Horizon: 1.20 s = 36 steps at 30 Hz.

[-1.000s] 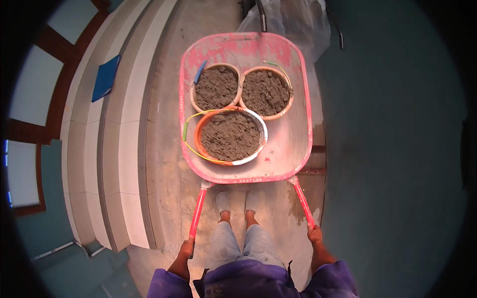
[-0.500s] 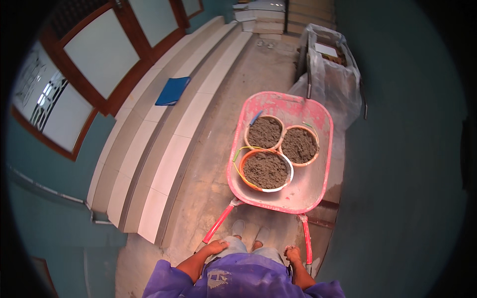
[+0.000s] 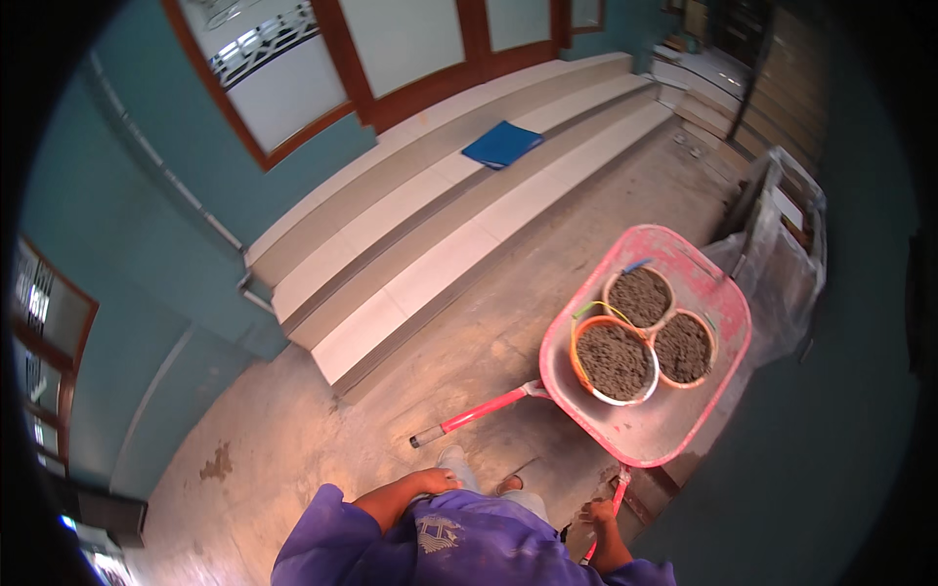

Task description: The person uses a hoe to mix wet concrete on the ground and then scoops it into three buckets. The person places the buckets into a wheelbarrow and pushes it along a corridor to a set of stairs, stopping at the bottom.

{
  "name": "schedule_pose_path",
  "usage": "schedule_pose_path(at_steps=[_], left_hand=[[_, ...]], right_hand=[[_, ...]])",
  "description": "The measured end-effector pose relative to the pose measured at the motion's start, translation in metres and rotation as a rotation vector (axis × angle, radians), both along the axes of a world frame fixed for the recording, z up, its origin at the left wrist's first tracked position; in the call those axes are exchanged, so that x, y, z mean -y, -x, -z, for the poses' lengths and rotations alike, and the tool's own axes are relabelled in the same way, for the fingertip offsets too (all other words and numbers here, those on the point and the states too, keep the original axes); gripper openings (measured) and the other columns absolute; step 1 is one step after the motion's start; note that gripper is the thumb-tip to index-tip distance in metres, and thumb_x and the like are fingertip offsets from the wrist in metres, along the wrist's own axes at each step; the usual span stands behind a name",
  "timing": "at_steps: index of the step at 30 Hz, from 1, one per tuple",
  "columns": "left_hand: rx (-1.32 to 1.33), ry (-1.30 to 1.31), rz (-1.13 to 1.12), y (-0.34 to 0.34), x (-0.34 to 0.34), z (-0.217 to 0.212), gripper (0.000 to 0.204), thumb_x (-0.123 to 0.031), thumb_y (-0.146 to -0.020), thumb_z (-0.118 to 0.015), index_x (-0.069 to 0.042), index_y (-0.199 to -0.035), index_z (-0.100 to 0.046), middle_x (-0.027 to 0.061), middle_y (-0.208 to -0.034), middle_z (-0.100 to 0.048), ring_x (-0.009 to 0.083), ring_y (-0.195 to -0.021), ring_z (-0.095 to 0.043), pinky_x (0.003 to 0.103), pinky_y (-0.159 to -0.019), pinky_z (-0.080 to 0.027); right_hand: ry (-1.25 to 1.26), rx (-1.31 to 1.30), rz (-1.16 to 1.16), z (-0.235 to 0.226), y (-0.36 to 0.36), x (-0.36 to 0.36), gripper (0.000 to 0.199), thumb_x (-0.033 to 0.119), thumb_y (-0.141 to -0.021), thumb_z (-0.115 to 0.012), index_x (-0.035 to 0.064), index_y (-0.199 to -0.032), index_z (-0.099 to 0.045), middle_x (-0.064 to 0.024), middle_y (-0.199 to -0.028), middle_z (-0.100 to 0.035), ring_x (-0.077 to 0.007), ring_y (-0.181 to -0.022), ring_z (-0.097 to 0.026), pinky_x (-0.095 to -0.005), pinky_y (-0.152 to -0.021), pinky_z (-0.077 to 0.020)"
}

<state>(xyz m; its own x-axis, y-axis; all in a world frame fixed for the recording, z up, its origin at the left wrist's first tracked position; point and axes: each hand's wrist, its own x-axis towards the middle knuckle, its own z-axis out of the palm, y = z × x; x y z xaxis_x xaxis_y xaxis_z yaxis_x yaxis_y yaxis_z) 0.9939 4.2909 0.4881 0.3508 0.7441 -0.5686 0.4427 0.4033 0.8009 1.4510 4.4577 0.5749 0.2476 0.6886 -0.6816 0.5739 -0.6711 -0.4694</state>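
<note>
A red wheelbarrow (image 3: 635,444) stands at my front right, its tray scuffed and greyish inside. In it sit three buckets of grey-brown, mortar-like mix: an orange-and-white bucket (image 3: 578,363) with a yellow handle, a pale bucket (image 3: 670,293) behind it, and another pale bucket (image 3: 714,356) to the right. My left hand (image 3: 437,481) is beside my thigh with its fingers curled and nothing visible in them, apart from the left red handle (image 3: 489,408). Over the right red handle (image 3: 621,485) hangs my right hand (image 3: 597,511), its fingers apart, not wrapped round the handle.
Tiled steps (image 3: 391,303) run along the left, with a blue folded item (image 3: 502,145) on them. A plastic-covered object (image 3: 787,273) stands beyond the wheelbarrow against the dark green wall (image 3: 860,391) on the right. A concrete floor (image 3: 283,459) extends to my left.
My view has swung left, so the wheelbarrow and buckets now appear farther right and more of the left wall and floor shows. My right hand now overlaps the right handle.
</note>
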Motion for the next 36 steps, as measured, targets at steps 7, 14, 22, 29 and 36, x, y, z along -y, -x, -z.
schedule_pose_path(at_steps=[7,14,22,29,36], left_hand=[[-0.034,-0.087,-0.181,0.017,0.085,0.088,0.066,-0.058,-0.086,-0.049,-0.004,-0.123,-0.057,0.0198,-0.130,-0.053,0.0333,-0.121,-0.049,0.039,-0.102,-0.037],[0.228,0.042,-0.574,0.076,0.213,0.115,0.061,-0.057,-0.086,-0.052,-0.009,-0.122,-0.059,0.0182,-0.123,-0.057,0.0310,-0.116,-0.052,0.036,-0.098,-0.040],[0.288,0.363,-1.077,0.121,0.407,0.183,0.060,-0.058,-0.084,-0.053,-0.006,-0.113,-0.060,0.0125,-0.088,-0.062,0.0253,-0.073,-0.060,0.043,-0.063,-0.051],[0.291,0.619,-1.159,0.108,0.451,0.222,0.053,-0.053,-0.086,-0.051,-0.008,-0.115,-0.059,0.0089,-0.090,-0.062,0.0259,-0.080,-0.060,0.049,-0.068,-0.050],[0.412,0.393,-0.916,0.142,0.359,0.217,0.051,-0.050,-0.089,-0.051,-0.007,-0.115,-0.058,0.0078,-0.097,-0.062,0.0242,-0.082,-0.060,0.042,-0.073,-0.049]], right_hand=[[-0.028,-0.091,-0.104,0.010,0.113,0.025,0.030,0.016,-0.090,-0.053,0.0040,-0.117,-0.050,-0.0188,-0.100,-0.063,-0.0333,-0.082,-0.065,-0.0501,-0.066,-0.0535],[0.096,-0.020,-0.268,0.063,0.234,0.103,0.033,0.018,-0.090,-0.053,0.0041,-0.120,-0.050,-0.0192,-0.097,-0.064,-0.0318,-0.078,-0.065,-0.0448,-0.063,-0.0533],[-0.265,0.283,-1.364,0.152,0.356,0.136,0.027,0.023,-0.088,-0.058,0.0031,-0.106,-0.063,-0.0113,-0.085,-0.066,-0.0197,-0.068,-0.062,-0.0332,-0.059,-0.0503],[0.100,-0.099,-0.746,0.137,0.459,0.159,0.024,0.024,-0.089,-0.060,0.0026,-0.101,-0.062,-0.0111,-0.084,-0.065,-0.0196,-0.068,-0.063,-0.0331,-0.058,-0.0504],[-0.155,0.322,-1.516,0.200,0.419,0.098,0.035,0.031,-0.088,-0.055,-0.0007,-0.095,-0.068,-0.0164,-0.099,-0.068,-0.0252,-0.096,-0.065,-0.0341,-0.086,-0.0493]])
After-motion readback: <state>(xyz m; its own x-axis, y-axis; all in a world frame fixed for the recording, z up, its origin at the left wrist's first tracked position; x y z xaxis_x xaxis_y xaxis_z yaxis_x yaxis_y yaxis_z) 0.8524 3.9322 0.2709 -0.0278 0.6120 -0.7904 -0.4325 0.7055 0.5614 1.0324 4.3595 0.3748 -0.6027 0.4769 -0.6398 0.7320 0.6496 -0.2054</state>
